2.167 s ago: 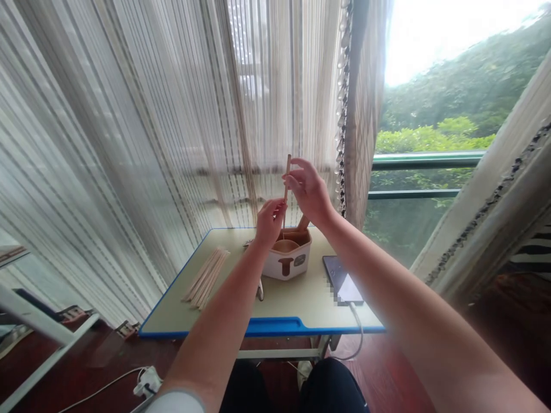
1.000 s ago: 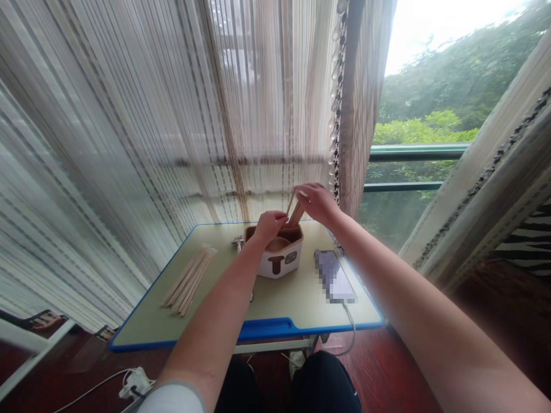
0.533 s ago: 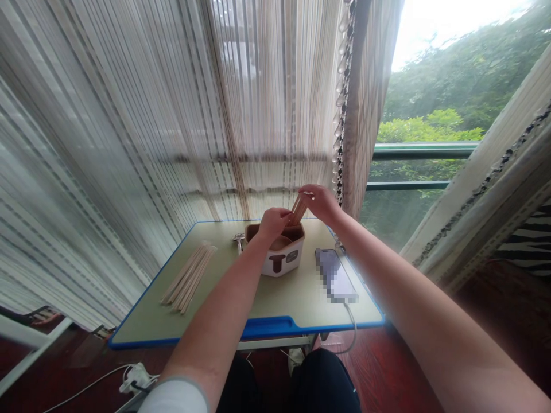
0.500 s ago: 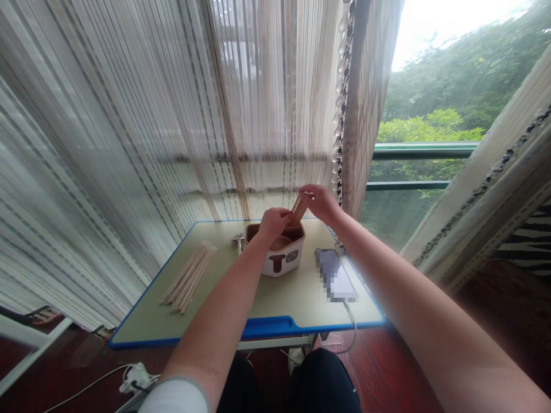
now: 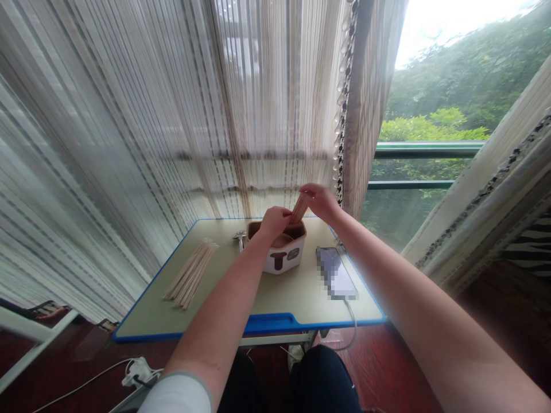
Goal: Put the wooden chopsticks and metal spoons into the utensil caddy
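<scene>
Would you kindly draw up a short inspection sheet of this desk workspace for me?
Surface: pale green desk top with blue edging.
Job's things: wooden sticks held above a white and brown caddy; a loose row of wooden sticks lies to its left.
Clutter: a phone, screen blurred; a small metal utensil behind the caddy.
Grips: right hand pinches the held sticks; left hand sits at the caddy's rim.
Cables: white cable runs from the phone off the desk; a plug lies on the floor.
Surroundings: sheer striped curtain, green railing, trees outside.

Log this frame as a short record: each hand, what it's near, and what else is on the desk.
Left hand: at the rim of a white container with a brown interior
Right hand: pinching tilted wooden sticks above the container
Also on desk: loose stick bundle, metal utensil, phone with cable
</scene>
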`<state>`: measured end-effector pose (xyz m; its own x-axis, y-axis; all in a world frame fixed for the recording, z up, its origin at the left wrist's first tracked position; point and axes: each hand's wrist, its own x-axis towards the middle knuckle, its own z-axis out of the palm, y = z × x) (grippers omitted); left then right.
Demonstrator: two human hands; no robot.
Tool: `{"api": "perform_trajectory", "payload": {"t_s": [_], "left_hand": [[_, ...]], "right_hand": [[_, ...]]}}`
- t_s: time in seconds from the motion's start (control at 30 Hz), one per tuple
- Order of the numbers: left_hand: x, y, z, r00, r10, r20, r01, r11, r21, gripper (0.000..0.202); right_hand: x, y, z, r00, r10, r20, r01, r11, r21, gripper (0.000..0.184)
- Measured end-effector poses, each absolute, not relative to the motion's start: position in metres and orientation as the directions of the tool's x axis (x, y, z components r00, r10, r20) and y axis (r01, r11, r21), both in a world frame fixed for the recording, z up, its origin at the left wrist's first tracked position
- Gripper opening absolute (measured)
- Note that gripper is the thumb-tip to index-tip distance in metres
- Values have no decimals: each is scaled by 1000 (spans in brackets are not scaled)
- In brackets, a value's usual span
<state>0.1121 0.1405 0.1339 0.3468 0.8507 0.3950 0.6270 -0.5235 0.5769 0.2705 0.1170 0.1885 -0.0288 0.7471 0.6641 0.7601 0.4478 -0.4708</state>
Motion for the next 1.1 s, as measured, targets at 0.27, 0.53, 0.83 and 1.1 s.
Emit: {"api": "perform_trajectory", "payload": {"t_s": [0.27,0.53,0.83,1.1], "left_hand": [[73,121,135,51,774,632,485,-572,661,28],[-29,101,103,-423,732,534,527,-281,802,27],[-49,70,28,-432,789,437,551,-153,820,30],[-43,70,6,-350,854,384,543,-150,827,32]], "right_hand": [[243,91,194,-93,542,835,809,530,-254,27],[133,30,149,-220,504,835,577,757,-305,29],[83,20,26,-220,748,626,568,620,-541,29],[79,27,0,-232,858,458,824,423,-376,32]]}}
